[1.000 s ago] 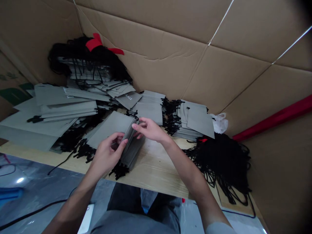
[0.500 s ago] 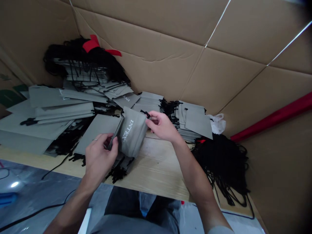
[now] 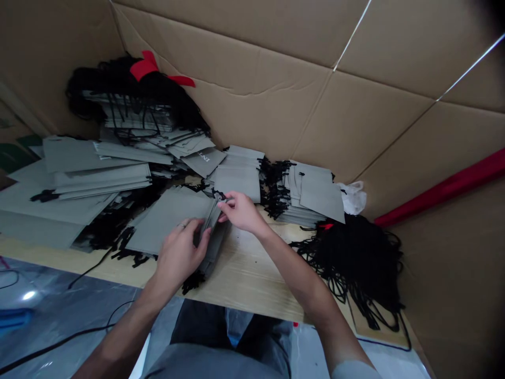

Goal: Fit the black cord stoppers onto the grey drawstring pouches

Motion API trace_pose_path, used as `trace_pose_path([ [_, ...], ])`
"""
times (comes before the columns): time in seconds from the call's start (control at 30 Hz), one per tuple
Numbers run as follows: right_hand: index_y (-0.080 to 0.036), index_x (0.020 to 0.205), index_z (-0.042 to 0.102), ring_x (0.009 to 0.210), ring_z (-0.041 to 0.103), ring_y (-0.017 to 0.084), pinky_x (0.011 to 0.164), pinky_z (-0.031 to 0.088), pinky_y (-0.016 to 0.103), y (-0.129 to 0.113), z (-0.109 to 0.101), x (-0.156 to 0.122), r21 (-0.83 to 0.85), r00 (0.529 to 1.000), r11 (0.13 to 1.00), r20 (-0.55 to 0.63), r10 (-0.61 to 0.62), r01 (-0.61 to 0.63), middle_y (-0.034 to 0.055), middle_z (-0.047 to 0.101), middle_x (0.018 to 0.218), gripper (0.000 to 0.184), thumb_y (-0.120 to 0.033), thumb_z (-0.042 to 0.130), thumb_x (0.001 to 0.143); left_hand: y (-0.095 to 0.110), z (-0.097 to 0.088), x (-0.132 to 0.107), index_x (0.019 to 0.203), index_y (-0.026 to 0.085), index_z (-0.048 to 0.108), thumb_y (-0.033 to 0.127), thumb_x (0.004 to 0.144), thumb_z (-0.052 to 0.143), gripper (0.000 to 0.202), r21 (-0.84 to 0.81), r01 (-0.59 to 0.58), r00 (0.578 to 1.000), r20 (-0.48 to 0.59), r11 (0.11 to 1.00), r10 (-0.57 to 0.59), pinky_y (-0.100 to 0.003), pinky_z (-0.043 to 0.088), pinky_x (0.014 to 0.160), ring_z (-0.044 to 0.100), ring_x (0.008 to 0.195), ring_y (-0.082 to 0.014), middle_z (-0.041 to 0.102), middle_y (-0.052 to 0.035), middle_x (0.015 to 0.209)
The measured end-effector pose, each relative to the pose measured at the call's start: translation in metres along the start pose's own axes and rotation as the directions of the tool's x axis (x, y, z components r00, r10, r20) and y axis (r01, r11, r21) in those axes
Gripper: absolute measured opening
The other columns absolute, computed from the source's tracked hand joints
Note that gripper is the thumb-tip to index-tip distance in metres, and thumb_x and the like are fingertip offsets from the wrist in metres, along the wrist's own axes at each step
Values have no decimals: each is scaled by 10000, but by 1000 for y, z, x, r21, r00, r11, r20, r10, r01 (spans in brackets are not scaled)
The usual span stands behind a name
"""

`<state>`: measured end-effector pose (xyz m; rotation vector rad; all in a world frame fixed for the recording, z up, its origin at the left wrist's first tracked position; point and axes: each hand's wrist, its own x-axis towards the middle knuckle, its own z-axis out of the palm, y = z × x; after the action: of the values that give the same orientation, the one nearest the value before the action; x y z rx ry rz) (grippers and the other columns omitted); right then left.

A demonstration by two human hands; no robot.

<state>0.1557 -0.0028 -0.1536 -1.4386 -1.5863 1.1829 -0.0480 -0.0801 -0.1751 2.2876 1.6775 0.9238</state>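
A stack of flat grey drawstring pouches (image 3: 169, 218) lies on the wooden table (image 3: 252, 273) in front of me. My left hand (image 3: 179, 255) presses on the right edge of the stack, fingers curled round the pouches. My right hand (image 3: 240, 210) pinches the top corner of the stack, where a black cord end shows. Black cord tassels (image 3: 193, 281) stick out below the stack.
Piles of grey pouches (image 3: 98, 168) cover the table's left; more stacks (image 3: 311, 197) sit at the back middle. A heap of black cords (image 3: 359, 263) lies at the right, another with a red ribbon (image 3: 148, 66) at the back left. Cardboard walls (image 3: 315, 105) surround the table.
Half a second ago my right hand held one pouch with white lettering lifted off the stack. That pouch is down now and both hands are back on the stack's right edge.
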Motion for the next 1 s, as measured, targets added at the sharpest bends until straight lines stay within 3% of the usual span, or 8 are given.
trace_pose_path([
  [0.1, -173, 1354, 702, 989, 771, 200, 855, 696, 381, 9, 5, 4, -44, 1000, 999, -13, 27, -27, 83, 761, 1238, 345, -406, 737, 1102, -5, 7, 0, 1219, 188, 760, 560, 1051, 606, 436, 34, -6, 998, 64, 999, 4, -408, 545, 852, 746, 967, -308, 798, -112, 1084],
  [0.3, -165, 1333, 701, 931, 764, 185, 813, 688, 357, 19, 12, 8, -108, 999, 994, -43, -12, 8, 67, 762, 1180, 337, -393, 754, 1091, -9, 10, -4, 1214, 198, 753, 427, 1038, 568, 343, 70, 24, 996, 80, 997, -29, -400, 558, 840, 753, 973, -302, 793, -110, 1081],
  [0.37, -164, 1321, 705, 923, 762, 182, 810, 687, 354, 18, 2, 11, -113, 998, 993, -44, -33, 28, 65, 764, 1169, 335, -407, 750, 1094, -10, 10, -6, 1206, 197, 750, 418, 1040, 553, 339, 76, 48, 997, 56, 996, -52, -395, 557, 826, 755, 967, -297, 789, -109, 1080],
  [0.53, -173, 1373, 696, 1062, 771, 228, 917, 691, 426, 15, -46, 18, -156, 992, 987, -115, -44, 26, 97, 753, 1289, 382, -443, 725, 1104, -14, 10, -6, 1193, 183, 747, 387, 1040, 523, 340, 62, 84, 996, -16, 995, -83, -393, 566, 843, 767, 982, -298, 796, -117, 1093],
  [0.63, -174, 1372, 700, 1105, 768, 241, 949, 687, 447, 17, -60, 18, -222, 992, 974, -105, -65, 40, 103, 747, 1322, 383, -439, 735, 1098, -15, 8, -5, 1201, 172, 741, 388, 1041, 522, 347, 50, 103, 992, -72, 993, -100, -401, 572, 876, 768, 987, -304, 796, -129, 1110],
  [0.73, -179, 1369, 706, 1141, 763, 249, 985, 680, 465, 20, -55, 18, -315, 991, 945, -77, -113, 83, 107, 743, 1349, 373, -433, 737, 1096, -15, 5, -5, 1212, 176, 728, 398, 1051, 524, 342, 41, 118, 987, -114, 992, -112, -402, 569, 866, 758, 941, -294, 782, -125, 1104],
  [1.0, -191, 1389, 709, 1325, 703, 308, 1137, 608, 565, 32, -12, 15, -531, 962, 814, 10, -271, 235, 124, 703, 1463, 412, -448, 765, 1071, -20, 5, -8, 1225, 187, 692, 395, 1072, 504, 319, 14, 115, 983, -146, 993, -112, -395, 573, 867, 734, 897, -276, 768, -120, 1100],
])
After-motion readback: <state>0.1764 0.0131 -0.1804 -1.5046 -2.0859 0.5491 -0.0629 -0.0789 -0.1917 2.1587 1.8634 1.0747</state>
